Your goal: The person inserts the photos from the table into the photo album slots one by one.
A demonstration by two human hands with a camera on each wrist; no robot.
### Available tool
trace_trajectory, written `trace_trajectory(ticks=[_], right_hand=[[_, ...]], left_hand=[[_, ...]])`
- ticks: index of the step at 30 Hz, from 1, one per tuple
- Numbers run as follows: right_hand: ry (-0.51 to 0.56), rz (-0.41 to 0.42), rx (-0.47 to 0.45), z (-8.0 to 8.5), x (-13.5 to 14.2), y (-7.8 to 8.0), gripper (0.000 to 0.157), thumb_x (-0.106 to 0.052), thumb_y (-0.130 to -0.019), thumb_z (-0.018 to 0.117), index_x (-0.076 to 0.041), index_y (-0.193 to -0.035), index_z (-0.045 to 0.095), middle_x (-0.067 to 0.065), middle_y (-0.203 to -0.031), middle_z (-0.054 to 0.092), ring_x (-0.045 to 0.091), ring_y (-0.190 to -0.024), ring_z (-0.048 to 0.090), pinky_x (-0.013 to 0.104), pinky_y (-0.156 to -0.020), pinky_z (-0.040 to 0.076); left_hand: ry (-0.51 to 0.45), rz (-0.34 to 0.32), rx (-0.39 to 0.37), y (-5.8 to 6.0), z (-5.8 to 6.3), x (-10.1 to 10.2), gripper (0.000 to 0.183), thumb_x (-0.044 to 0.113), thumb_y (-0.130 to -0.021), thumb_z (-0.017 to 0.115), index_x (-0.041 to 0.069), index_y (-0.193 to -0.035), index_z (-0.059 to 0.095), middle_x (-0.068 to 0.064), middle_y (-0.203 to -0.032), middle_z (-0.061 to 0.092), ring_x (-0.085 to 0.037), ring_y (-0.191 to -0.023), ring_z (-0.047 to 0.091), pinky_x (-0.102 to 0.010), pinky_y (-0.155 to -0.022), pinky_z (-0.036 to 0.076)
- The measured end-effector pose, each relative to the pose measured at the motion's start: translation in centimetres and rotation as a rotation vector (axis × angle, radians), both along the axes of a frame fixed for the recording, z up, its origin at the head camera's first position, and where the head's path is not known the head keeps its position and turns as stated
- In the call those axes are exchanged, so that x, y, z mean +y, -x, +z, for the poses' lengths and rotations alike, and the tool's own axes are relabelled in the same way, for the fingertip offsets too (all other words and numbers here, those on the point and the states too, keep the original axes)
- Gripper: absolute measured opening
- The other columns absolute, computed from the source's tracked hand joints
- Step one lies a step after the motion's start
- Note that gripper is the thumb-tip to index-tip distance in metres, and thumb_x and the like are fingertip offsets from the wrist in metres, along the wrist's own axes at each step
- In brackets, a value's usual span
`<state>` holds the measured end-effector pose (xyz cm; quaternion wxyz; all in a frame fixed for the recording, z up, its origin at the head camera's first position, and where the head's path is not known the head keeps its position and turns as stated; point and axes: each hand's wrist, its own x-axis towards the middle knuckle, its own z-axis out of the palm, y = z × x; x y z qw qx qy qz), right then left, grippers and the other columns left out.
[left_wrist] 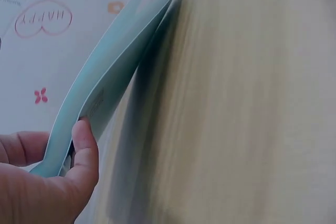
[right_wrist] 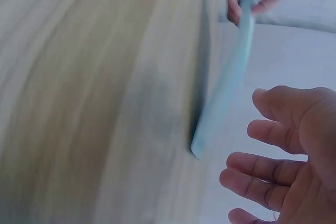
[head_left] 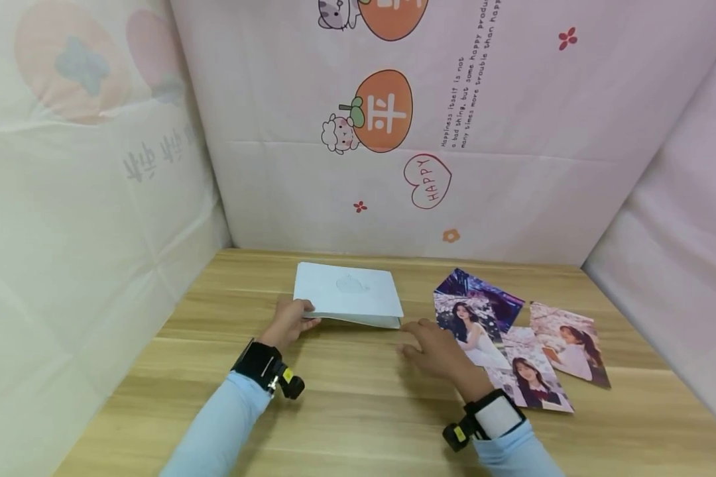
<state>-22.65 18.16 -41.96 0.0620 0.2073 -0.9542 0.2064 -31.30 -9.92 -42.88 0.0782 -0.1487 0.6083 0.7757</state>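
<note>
A thin, pale blue-white booklet with a faint mark on its cover is tilted above the wooden table. My left hand grips its near left corner. In the left wrist view, thumb and fingers pinch the booklet at one end, and its leaves stand slightly apart. Close by the near right corner is my right hand. The right wrist view has that hand with relaxed, spread fingers and nothing in them, beside the booklet's free end.
Several photo prints lie on the right of the table: a dark purple one, one with a white dress, a portrait under blossoms and a pink one. Printed cloth hangs around the back and sides.
</note>
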Motion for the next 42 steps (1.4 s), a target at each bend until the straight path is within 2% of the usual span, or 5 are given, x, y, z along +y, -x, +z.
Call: trace_trajectory(ticks=[10,22,28,35,42], right_hand=[[-0.005,0.006,0.114,0.8,4.5,-1.9,0.034,-0.017,-0.086,0.066,-0.001,-0.116,0.060,0.017,-0.109,0.060,0.036,-0.099,0.056,0.059,-0.078,0.043],[-0.100,-0.037,-0.040,-0.5,6.7,-3.1,0.033,-0.017,-0.086,0.065,-0.003,-0.115,0.062,0.020,-0.108,0.059,0.037,-0.097,0.056,0.057,-0.073,0.046],[-0.101,-0.043,-0.083,-0.6,7.6,-3.6,0.035,-0.015,-0.083,0.066,-0.002,-0.115,0.062,0.014,-0.103,0.061,0.031,-0.090,0.058,0.048,-0.068,0.049],[-0.105,-0.001,-0.104,0.1,8.7,-4.3,0.036,-0.016,-0.085,0.066,0.000,-0.116,0.059,0.014,-0.101,0.061,0.034,-0.091,0.058,0.048,-0.075,0.048],[-0.093,0.071,-0.160,-0.2,9.4,-5.1,0.036,-0.017,-0.083,0.067,0.000,-0.113,0.060,0.006,-0.087,0.057,0.020,-0.075,0.054,0.037,-0.062,0.047]], left_hand=[[-0.053,-0.066,0.019,-5.3,-0.6,1.0,0.020,-0.011,-0.081,0.048,-0.015,-0.101,0.043,-0.021,-0.095,0.044,-0.022,-0.068,0.057,-0.028,-0.063,0.054],[0.043,-0.286,0.017,-10.9,-0.4,2.1,0.043,-0.005,-0.084,0.051,-0.022,-0.121,0.036,-0.028,-0.108,0.050,-0.025,-0.085,0.060,-0.032,-0.071,0.054],[0.136,-0.409,0.065,-11.6,-0.4,1.9,0.035,0.005,-0.086,0.062,-0.014,-0.113,0.051,-0.019,-0.095,0.060,-0.021,-0.070,0.062,-0.031,-0.063,0.055],[0.347,-0.421,0.102,-11.7,-0.3,1.3,0.025,0.004,-0.081,0.062,-0.011,-0.096,0.049,-0.020,-0.098,0.052,-0.020,-0.062,0.054,-0.030,-0.053,0.054],[0.466,-0.519,0.149,-11.9,-0.6,0.6,0.008,-0.004,-0.077,0.063,-0.008,-0.079,0.057,-0.017,-0.091,0.060,-0.017,-0.053,0.057,-0.028,-0.049,0.053]])
